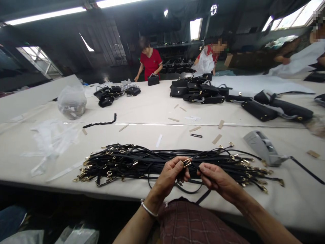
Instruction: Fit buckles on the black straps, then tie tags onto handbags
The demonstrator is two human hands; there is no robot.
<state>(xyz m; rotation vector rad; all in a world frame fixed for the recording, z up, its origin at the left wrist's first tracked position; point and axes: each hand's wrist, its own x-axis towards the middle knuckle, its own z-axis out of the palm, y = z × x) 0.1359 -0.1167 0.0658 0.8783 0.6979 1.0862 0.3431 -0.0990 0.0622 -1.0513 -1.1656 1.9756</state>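
The left hand (170, 175) pinches a black strap (194, 166) by its gold buckle (187, 163), fingers closed on it. The right hand (215, 179) grips the same strap just beside, above the strap pile (142, 162) on the tabletop (162, 108)

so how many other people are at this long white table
3. A person in a red top at the far edge, centre; a second person holding a white bag, further right; a third person in the top right corner. Others may be hidden.

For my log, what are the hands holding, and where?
One black strap: left hand pinches it at the gold buckle, right hand grips just beside.
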